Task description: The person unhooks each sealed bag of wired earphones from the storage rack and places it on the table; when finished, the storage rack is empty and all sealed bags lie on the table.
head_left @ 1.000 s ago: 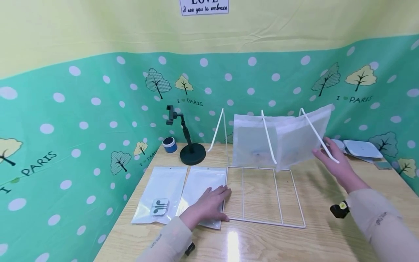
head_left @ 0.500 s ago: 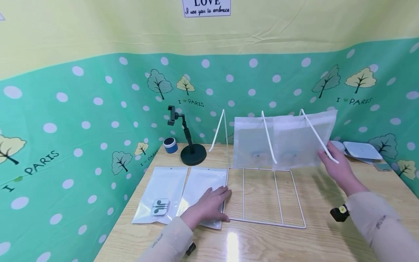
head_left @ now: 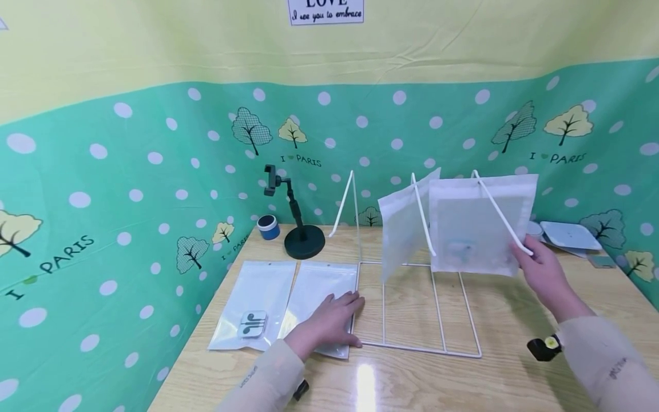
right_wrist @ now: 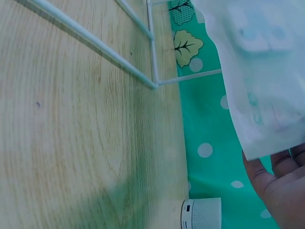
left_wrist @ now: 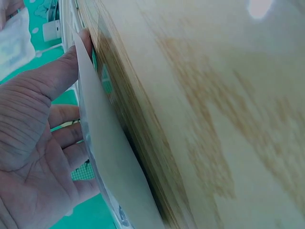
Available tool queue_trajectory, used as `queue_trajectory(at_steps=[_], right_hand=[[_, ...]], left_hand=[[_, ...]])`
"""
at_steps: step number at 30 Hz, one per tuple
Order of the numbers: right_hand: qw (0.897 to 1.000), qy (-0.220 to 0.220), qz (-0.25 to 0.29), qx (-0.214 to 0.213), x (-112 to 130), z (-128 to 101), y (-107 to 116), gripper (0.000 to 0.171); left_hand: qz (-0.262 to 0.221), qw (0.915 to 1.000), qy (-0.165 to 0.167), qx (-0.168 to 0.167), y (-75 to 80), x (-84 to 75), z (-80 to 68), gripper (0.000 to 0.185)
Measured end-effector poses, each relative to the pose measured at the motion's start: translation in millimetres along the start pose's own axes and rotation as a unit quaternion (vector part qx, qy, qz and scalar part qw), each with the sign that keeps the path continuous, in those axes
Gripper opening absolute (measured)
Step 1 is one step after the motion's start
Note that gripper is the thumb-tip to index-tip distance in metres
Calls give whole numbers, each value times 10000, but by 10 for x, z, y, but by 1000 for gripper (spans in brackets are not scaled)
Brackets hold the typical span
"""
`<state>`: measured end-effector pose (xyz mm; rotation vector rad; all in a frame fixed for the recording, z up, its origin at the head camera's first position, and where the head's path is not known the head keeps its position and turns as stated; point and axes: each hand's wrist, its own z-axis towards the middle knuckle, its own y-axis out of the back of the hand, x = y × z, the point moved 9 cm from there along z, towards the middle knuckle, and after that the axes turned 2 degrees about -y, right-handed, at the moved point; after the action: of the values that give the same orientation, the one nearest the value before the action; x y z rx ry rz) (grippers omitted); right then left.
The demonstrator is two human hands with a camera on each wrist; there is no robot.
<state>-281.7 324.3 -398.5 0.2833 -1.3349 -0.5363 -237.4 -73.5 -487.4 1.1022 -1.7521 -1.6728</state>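
Note:
My left hand [head_left: 329, 320] rests with spread fingers over the right-hand flat zip bag [head_left: 324, 280] and the side wire of a white wire rack [head_left: 407, 347]. In the left wrist view the thumb [left_wrist: 62, 71] lies along the bag's edge. From the rack's arms hang two translucent white zip bags. The left hanging bag [head_left: 407, 229] is turned at an angle; the right hanging bag [head_left: 479, 223] faces me, a blurred small item showing through it. My right hand [head_left: 543, 277] touches its lower right edge, some fingertips hidden behind the bag in the right wrist view.
Another flat zip bag [head_left: 268, 280] lies at the left, with earphones in a clear case [head_left: 252, 324] on or in it. Behind stand a black phone stand [head_left: 304, 242] and a blue jar [head_left: 268, 228]. A white tray [head_left: 570, 234] sits at the back right.
The right hanging bag has swung round to face me and shifted right. The left hanging bag has turned at an angle. My right hand has moved slightly right and down; the left stays.

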Motion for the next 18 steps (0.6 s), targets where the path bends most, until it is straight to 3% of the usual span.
queue_trajectory(at_steps=[8, 15, 18], right_hand=[[9986, -16, 524, -47, -8, -143, 68, 19], [9987, -191, 449, -152, 5, -284, 130, 48], [9990, -217, 370, -114, 26, -344, 144, 51]], left_hand=[[46, 10000, -18, -29, -4, 6, 23, 95], [53, 10000, -20, -52, 11, -9, 18, 96], [60, 10000, 2, -48, 15, -11, 3, 97]])
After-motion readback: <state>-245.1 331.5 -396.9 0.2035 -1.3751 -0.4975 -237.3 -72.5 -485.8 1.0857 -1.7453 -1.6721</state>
